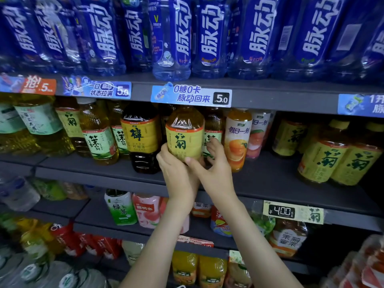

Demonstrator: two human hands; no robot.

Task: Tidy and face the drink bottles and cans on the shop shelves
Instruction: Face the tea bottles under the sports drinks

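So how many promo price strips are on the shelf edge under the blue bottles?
4: an orange strip far left, a blue strip beside it, a middle strip above the held bottle, and a right strip cut by the frame. More may lie beyond view.

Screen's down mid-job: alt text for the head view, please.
Both hands hold a yellow-label tea bottle at the middle shelf: left hand cups its base, right hand wraps its right side. A dark tea bottle stands to its left, an orange juice bottle to its right; blue bottles fill the shelf above.
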